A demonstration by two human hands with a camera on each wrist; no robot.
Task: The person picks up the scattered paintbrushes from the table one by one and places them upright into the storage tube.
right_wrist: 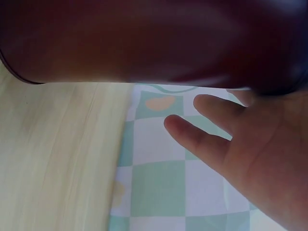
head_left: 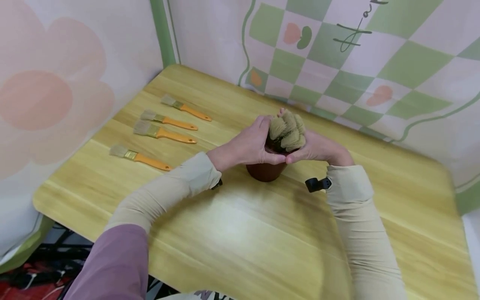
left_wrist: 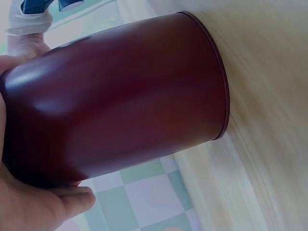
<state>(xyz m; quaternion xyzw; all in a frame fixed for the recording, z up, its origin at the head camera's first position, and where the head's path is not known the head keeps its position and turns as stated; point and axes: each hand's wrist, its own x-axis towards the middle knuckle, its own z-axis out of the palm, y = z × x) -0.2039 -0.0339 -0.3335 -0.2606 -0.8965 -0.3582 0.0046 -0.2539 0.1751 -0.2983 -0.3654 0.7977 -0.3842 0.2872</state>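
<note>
Two hands on the cup (head_left: 265, 173), one each side, high up by the rim! The left hand (head_left: 252, 143) has the left of it, fingers bent round the wall, thumb laid along the near side of the rim, a hold as wide as the cup itself! Over on the cup's right, the right hand (head_left: 316, 146) has hold too, a looser wrap, thumb on the near side, and from the right wrist two fingers (right_wrist: 197, 138) show spread apart and sticking out beside the cup! The two thumbs all but meet in front of the cup; whether they touch, I can't tell. Up top, a thick bunch of brushes (head_left: 288, 129) stands in the cup, bristles up, packed tight between the hands. The cup itself, dark red-brown, has its base down by the table (head_left: 232, 237); resting or just raised, no telling from here. To the left of the cup, four more brushes (head_left: 176, 136) lie in a loose row, orange handles toward the cup, pale bristles away from it, the middle two close together! To the cup's right, a black strap (head_left: 316, 184) pokes out by the right sleeve (head_left: 352, 187), and behind the cup hangs a checked cloth (head_left: 345, 62), green and pale with peach shapes
</note>
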